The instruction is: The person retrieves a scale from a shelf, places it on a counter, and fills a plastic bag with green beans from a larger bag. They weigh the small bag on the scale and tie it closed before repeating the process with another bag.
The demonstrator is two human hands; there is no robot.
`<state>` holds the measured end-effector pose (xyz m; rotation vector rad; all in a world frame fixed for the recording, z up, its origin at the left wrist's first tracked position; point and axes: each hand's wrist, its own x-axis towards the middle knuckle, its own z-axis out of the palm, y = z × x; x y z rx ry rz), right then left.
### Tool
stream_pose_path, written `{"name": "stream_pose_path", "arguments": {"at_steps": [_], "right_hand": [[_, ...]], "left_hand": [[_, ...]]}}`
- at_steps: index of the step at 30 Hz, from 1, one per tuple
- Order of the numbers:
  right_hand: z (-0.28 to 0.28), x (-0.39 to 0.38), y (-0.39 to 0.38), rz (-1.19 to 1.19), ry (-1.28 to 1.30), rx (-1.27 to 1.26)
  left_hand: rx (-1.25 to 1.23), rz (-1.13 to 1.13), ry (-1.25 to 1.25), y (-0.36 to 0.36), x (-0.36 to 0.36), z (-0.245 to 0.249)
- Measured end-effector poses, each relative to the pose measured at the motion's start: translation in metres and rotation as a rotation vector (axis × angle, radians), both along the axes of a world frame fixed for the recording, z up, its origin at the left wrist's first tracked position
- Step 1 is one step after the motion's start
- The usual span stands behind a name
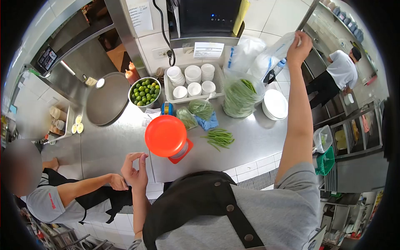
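My right hand [299, 48] is raised at the upper right, its fingers closed on the end of a clear plastic bag [277, 49]. Below that bag stands a large bag of green beans [242, 96]. My left hand [136, 168] is held up in front of the counter edge with its fingers curled, thumb near the fingertips; whether anything small is between them is too small to tell. Beyond it sits a red scale [166, 135] with a round pan. Loose green beans [219, 138] lie right of the scale, near two small bags of greens [201, 109] and a blue cloth [207, 121].
A bowl of limes [145, 92], a basket of white cups [193, 79], a round tray [107, 99] and white lids [275, 104] stand along the steel counter [112, 146]. One person's hand [119, 182] is close left of mine; another person [337, 75] stands far right.
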<state>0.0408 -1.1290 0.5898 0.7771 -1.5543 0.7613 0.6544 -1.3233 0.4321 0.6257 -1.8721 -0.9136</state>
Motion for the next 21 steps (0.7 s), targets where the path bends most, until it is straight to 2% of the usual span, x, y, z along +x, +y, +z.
{"name": "stream_pose_path", "arguments": {"at_steps": [2, 4, 6, 8, 10, 12, 13, 14, 16, 18, 19, 21], "right_hand": [[0.014, 0.049, -0.010, 0.090, 0.121, -0.143], [0.011, 0.118, -0.017, 0.213, 0.122, -0.106], [-0.018, 0.207, -0.034, 0.451, -0.019, -0.202], [-0.064, 0.290, -0.036, 0.631, -0.013, -0.095], [-0.116, 0.360, -0.036, 0.840, 0.082, 0.106], [-0.153, 0.407, -0.048, 1.025, 0.085, 0.224], [-0.172, 0.421, -0.054, 1.105, 0.073, 0.263], [-0.183, 0.426, -0.057, 1.210, 0.006, 0.433], [-0.194, 0.430, -0.058, 1.392, -0.124, 0.786], [-0.198, 0.428, -0.054, 1.408, -0.141, 0.996], [-0.198, 0.427, -0.054, 1.410, -0.151, 1.106], [-0.199, 0.428, -0.055, 1.456, -0.200, 1.056]], "left_hand": [[-0.006, -0.010, -0.004, 0.003, -0.005, 0.001], [0.086, -0.056, -0.036, 0.010, -0.015, 0.001], [0.174, -0.170, -0.089, 0.019, -0.028, -0.002], [0.473, -0.434, -0.106, 0.027, -0.044, 0.001], [0.951, -0.720, 0.216, 0.026, -0.062, -0.013], [1.381, -0.871, 0.340, 0.006, -0.079, 0.001], [1.338, -0.856, 0.347, -0.005, -0.082, 0.004], [1.296, -0.846, 0.353, -0.015, -0.084, 0.006], [1.091, -0.792, 0.208, -0.028, -0.080, 0.017], [0.767, -0.695, -0.073, -0.037, -0.072, 0.030], [0.695, -0.625, -0.139, -0.039, -0.073, 0.030], [0.548, -0.492, -0.263, -0.042, -0.076, 0.026]]}}
